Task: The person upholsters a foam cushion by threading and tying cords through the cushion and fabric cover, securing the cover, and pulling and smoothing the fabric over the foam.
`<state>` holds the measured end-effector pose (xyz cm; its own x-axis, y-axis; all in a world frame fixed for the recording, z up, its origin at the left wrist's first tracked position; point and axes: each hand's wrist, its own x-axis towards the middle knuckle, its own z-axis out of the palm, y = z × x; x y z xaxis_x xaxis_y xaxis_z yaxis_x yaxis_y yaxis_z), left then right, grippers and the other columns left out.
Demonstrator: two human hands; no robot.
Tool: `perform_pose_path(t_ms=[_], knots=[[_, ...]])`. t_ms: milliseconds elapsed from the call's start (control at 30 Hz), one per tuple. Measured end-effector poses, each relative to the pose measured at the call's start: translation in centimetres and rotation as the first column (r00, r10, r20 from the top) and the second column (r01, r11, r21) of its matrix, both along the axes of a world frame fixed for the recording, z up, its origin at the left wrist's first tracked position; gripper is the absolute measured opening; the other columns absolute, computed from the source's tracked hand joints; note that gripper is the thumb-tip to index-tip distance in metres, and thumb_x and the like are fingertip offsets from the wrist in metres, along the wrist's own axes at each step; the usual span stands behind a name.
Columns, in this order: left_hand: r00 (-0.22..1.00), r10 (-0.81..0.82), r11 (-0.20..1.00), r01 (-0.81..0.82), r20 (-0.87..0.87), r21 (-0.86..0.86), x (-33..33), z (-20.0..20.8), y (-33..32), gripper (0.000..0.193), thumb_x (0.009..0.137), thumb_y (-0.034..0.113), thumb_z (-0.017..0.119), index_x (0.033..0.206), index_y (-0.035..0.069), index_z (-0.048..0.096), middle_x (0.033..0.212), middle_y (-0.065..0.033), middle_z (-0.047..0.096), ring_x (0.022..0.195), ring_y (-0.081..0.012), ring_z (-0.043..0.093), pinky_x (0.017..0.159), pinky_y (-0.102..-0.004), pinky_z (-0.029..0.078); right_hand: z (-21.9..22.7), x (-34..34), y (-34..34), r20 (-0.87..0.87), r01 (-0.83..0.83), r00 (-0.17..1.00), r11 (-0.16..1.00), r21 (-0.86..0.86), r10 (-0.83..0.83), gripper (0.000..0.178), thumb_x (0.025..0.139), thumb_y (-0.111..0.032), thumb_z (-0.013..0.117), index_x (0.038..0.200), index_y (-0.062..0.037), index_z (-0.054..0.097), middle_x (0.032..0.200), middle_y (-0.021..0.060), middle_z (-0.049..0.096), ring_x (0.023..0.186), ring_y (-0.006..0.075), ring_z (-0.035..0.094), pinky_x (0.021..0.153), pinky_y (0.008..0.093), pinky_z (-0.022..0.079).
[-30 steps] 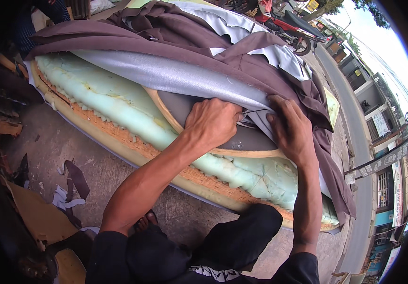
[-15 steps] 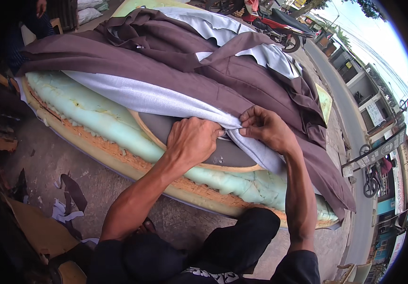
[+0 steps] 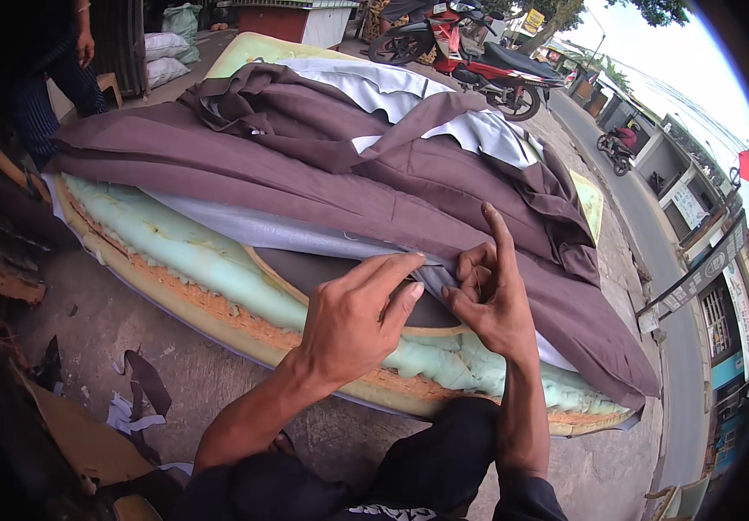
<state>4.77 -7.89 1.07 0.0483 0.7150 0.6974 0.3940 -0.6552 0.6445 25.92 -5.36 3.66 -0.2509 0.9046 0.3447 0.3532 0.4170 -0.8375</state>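
A large maroon-brown fabric cover [image 3: 305,174] with a pale backing lies folded over a thick cushion of light-green foam [image 3: 175,233]. Along its near side runs a layer of orange-brown crumbly padding [image 3: 210,304]. My left hand [image 3: 348,321] is at the cover's near edge, fingers stretched and thumb apart. Just right of it, my right hand [image 3: 496,300] points its index finger up while the other fingers curl toward the thumb; what they pinch, if anything, is too small to make out. A dark panel [image 3: 292,269] with a tan rim shows under the cover's raised edge.
Fabric scraps [image 3: 144,386] lie on the concrete floor at left. A person [image 3: 62,61] stands at the far left near white sacks [image 3: 164,71]. A red motorcycle [image 3: 479,61] is parked behind the cushion, and a road [image 3: 596,148] runs along the right.
My hands have come away from the thin dark strand stretched between them. The left fingers have opened out, and the right index finger has straightened upward. The fabric edge has dropped lower.
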Motion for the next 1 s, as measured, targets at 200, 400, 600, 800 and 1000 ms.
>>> perform_pose_path(t_ms=[200, 400, 600, 800, 1000], knots=[[0.987, -0.152, 0.974, 0.157, -0.042, 0.165, 1.5, 0.0, -0.3, 0.036, 0.089, 0.007, 0.079, 0.124, 0.006, 0.074, 0.122, -0.0141, 0.07, 0.095, -0.0248, 0.073, 0.075, -0.0373, 0.061, -0.7, -1.1, -1.8, 0.057, -0.111, 0.993, 0.979, 0.168, 0.103, 0.121, 0.077, 0.013, 0.078, 0.17, -0.0108, 0.004, 0.11, 0.0087, 0.054, 0.073, 0.0097, 0.055, 0.066, 0.025, 0.048], [0.972, -0.217, 0.976, 0.217, -0.092, -0.01, 0.3, -0.2, -1.7, 0.028, 0.087, 0.007, 0.081, 0.115, 0.006, 0.077, 0.108, -0.0107, 0.07, 0.085, -0.0235, 0.071, 0.075, -0.0355, 0.059, -1.2, -1.8, -3.2, 0.176, -0.103, 0.981, 0.991, 0.087, 0.087, 0.12, 0.076, 0.016, 0.073, 0.17, -0.0109, 0.005, 0.116, 0.0129, 0.051, 0.081, 0.0159, 0.059, 0.07, 0.0335, 0.053], [0.975, -0.212, 0.976, 0.215, 0.069, -0.03, 1.0, -2.2, -1.7, 0.014, 0.087, 0.012, 0.083, 0.095, 0.003, 0.077, 0.083, -0.0072, 0.068, 0.07, -0.0206, 0.066, 0.062, -0.0369, 0.051, -1.0, -2.9, -3.6, 0.282, -0.157, 0.953, 0.975, 0.154, 0.109, 0.114, 0.076, 0.017, 0.068, 0.17, -0.0105, 0.01, 0.117, 0.0145, 0.051, 0.077, 0.0201, 0.06, 0.069, 0.0344, 0.052], [0.965, -0.114, 0.988, 0.134, 0.235, -0.074, 1.2, -1.4, -0.5, 0.016, 0.092, 0.015, 0.08, 0.091, 0.0, 0.074, 0.079, -0.0082, 0.067, 0.064, -0.0194, 0.062, 0.058, -0.0326, 0.047, -0.8, -1.7, -4.1, 0.269, -0.079, 0.963, 0.951, 0.299, -0.005, 0.048, 0.084, 0.005, 0.08, 0.129, -0.0013, 0.066, 0.093, 0.0088, 0.068, 0.073, 0.0206, 0.066, 0.066, 0.0329, 0.053], [0.988, -0.147, 0.982, 0.152, -0.051, 0.108, 0.0, -2.1, 4.7, 0.018, 0.101, 0.016, 0.07, 0.094, -0.001, 0.069, 0.085, -0.0133, 0.068, 0.075, -0.0314, 0.066, 0.069, -0.0403, 0.052, 0.4, 0.5, -1.5, 0.298, -0.012, 0.95, 0.947, 0.321, -0.089, 0.012, 0.089, -0.003, 0.079, 0.101, -0.0016, 0.076, 0.087, 0.0121, 0.072, 0.075, 0.0247, 0.07, 0.068, 0.0347, 0.055]])
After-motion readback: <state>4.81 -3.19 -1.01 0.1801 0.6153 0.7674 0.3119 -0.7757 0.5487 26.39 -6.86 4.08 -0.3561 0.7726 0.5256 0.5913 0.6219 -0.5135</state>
